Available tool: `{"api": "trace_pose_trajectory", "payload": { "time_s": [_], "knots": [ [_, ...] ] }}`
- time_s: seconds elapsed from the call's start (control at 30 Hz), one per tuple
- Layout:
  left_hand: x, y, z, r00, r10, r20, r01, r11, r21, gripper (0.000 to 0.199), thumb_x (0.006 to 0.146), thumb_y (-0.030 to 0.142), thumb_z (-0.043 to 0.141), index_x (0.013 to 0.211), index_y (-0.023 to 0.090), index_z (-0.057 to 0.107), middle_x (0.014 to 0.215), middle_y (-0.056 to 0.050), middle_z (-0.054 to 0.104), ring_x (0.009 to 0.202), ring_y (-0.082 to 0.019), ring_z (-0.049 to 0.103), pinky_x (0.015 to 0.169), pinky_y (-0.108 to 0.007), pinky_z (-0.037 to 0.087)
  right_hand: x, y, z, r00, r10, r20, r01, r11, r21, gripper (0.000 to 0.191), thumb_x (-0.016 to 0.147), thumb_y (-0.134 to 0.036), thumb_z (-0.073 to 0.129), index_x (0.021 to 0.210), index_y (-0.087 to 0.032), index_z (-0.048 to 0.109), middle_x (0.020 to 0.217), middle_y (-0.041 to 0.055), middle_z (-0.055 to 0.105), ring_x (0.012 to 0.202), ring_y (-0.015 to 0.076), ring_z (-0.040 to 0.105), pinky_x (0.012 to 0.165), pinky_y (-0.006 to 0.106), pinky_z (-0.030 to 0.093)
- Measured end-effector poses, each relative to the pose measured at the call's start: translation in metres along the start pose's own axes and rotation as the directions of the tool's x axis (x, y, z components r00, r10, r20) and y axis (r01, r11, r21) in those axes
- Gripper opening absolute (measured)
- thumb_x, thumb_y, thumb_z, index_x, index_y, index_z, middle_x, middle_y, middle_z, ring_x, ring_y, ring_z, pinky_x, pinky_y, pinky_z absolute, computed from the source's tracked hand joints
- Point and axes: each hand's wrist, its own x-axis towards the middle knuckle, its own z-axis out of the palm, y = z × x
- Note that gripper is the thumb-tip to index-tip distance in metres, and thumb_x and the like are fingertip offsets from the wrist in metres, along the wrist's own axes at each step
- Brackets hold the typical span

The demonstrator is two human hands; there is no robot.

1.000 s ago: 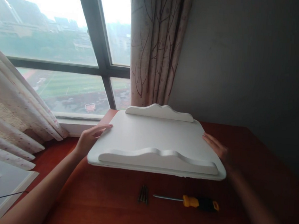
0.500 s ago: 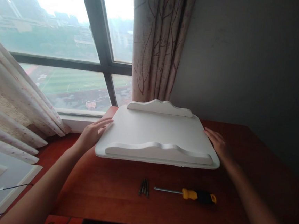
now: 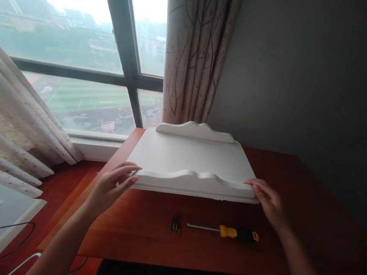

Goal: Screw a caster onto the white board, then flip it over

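Probably stiff and fairly light, the white board [image 3: 191, 155] sits over the table [image 3: 129, 246], behind some screws [image 3: 175, 223] and a screwdriver [image 3: 237, 233]; what supports its underside is hidden. The left hand [image 3: 110, 186] pinches one end of the near rail [image 3: 195, 184], thumb close to fingers, and the right hand [image 3: 270, 205] pinches the other. Its smooth face may be slippery, so the raised rail ends seem good holds; how firmly they're pressed, I can't tell.

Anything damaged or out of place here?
Possibly one: a small dark, ragged patch along the near lower edge of the white, round-cornered board, right of centre, where the rest looks smoother; could be chipping. The slim metal screws and yellow-and-black-handled screwdriver lie tidily.
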Motion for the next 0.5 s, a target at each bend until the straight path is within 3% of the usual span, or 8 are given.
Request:
{"api": "trace_pose_trajectory", "payload": {
  "time_s": [0.23, 0.5],
  "knots": [
    [-0.004, 0.0, -0.001, 1.0, -0.013, 0.029, 0.013, 1.0, -0.019, 0.025, 0.087, 0.039, 0.073, 0.102, 0.021, 0.077, 0.085, -0.004, 0.068, 0.067, -0.014, 0.055, 0.056, -0.024, 0.043, -0.02, 0.011, -0.009, 0.999, -0.05, 0.0, 0.05, 0.998, 0.031, 0.022, 0.089, -0.043, 0.073, 0.104, -0.028, 0.078, 0.112, 0.0081, 0.07, 0.11, 0.0269, 0.065, 0.092, 0.036, 0.057],
    [-0.008, -0.006, 0.004, 0.998, -0.058, -0.029, 0.055, 0.994, -0.094, 0.023, 0.082, 0.036, 0.077, 0.099, 0.022, 0.081, 0.097, -0.007, 0.071, 0.08, -0.017, 0.062, 0.061, -0.024, 0.045, -0.032, 0.03, -0.008, 0.998, -0.024, -0.057, 0.025, 0.999, 0.028, 0.021, 0.088, -0.043, 0.074, 0.104, -0.031, 0.08, 0.112, 0.0065, 0.069, 0.109, 0.0253, 0.064, 0.094, 0.038, 0.055]
  ]
}}
